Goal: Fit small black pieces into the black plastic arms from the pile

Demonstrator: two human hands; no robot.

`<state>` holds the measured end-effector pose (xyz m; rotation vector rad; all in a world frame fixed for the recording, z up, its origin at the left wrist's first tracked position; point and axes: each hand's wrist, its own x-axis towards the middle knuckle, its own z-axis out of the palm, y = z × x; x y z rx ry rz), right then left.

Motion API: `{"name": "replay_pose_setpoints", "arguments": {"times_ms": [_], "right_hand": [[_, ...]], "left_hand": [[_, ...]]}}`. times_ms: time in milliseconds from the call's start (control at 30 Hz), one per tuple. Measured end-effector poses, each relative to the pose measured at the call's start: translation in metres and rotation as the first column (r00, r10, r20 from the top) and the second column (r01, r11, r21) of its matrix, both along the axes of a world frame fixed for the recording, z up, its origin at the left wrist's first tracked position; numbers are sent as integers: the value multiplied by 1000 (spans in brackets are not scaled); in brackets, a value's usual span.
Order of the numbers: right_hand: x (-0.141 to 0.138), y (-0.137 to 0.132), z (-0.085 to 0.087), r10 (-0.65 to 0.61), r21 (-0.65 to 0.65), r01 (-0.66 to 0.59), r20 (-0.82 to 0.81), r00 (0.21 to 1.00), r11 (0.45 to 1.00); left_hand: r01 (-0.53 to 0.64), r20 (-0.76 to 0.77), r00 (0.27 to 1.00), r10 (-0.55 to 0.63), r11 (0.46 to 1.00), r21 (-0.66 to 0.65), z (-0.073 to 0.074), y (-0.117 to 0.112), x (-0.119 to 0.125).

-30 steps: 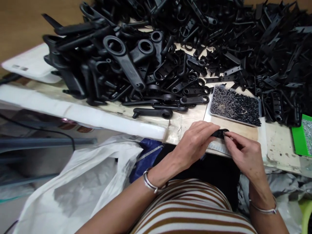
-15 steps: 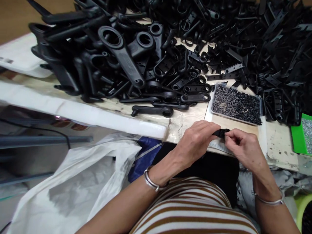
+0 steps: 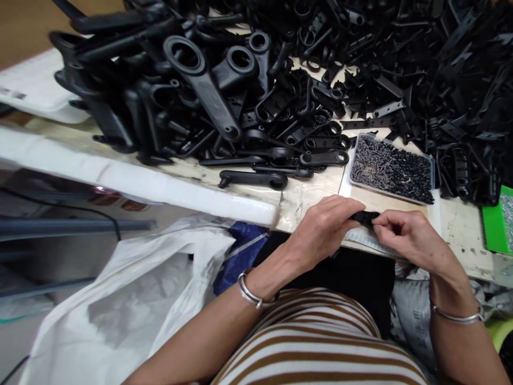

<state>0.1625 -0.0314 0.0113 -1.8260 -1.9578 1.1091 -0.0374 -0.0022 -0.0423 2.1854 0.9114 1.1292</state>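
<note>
My left hand [image 3: 323, 230] is closed round a small black plastic part [image 3: 364, 217] at the table's near edge. My right hand [image 3: 409, 238] pinches the other end of the same part with thumb and fingertips. Just beyond the hands stands a clear tray of small black screws [image 3: 390, 170]. Most of the part is hidden inside my fingers.
A big heap of black plastic levers and arms [image 3: 224, 91] covers the wooden table [image 3: 457, 224]. A green tray [image 3: 497, 222] sits at the right edge. A white plastic sack [image 3: 132, 299] hangs open below the table on the left.
My right hand has turned, its wrist swinging out to the right, while both hands stay on the part. The view has shifted slightly.
</note>
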Motion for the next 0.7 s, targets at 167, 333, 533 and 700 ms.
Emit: {"name": "replay_pose_setpoints", "arguments": {"times_ms": [167, 333, 533, 700], "right_hand": [[1, 2, 2, 35, -1, -35, 5, 999, 999], [1, 3, 0, 63, 17, -63, 5, 998, 998], [6, -3, 5, 54, 9, -54, -20, 998, 999], [33, 4, 18, -133, 247, 126, 14, 991, 961]], "left_hand": [[8, -4, 1000, -8, 1000, -13, -1, 0, 0], [6, 0, 1000, -6, 1000, -18, -1, -1, 0], [11, 7, 1000, -11, 1000, 0, 2, 0, 1], [40, -12, 999, -40, 999, 37, 5, -1, 1]]}}
